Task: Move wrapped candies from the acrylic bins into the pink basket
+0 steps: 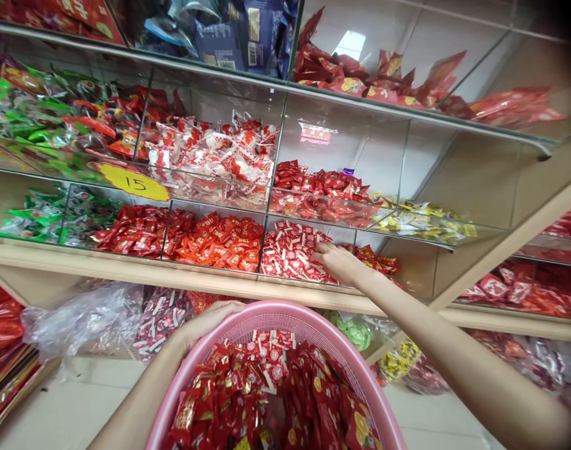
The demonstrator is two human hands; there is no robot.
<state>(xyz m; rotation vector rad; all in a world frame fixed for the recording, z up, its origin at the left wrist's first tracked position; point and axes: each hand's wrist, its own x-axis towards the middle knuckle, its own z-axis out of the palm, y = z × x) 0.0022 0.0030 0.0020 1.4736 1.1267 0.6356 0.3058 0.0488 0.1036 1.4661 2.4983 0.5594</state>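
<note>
A pink plastic basket [285, 307] stands in front of me, filled with red-wrapped candies [219, 387], some with gold edges and some with an orange print. A patch of red-and-white candies lies at its far side. My left hand [214, 319] is closed over the basket's far-left rim. On the lower shelf, my right hand [336, 259] reaches into a glass compartment of red-and-white wrapped candies [289, 250]. Its fingers stretch down onto the pile and look apart; the fingertips are partly hidden, and no candy is visible in them.
Glass dividers [262, 247] split the shelves into compartments of wrapped sweets. Orange-red candies [224, 240] lie to the left. A yellow tag [134, 182] reads 15. Below the wooden shelf edge [126, 272], clear plastic bags [92, 319] rest near the tiled floor.
</note>
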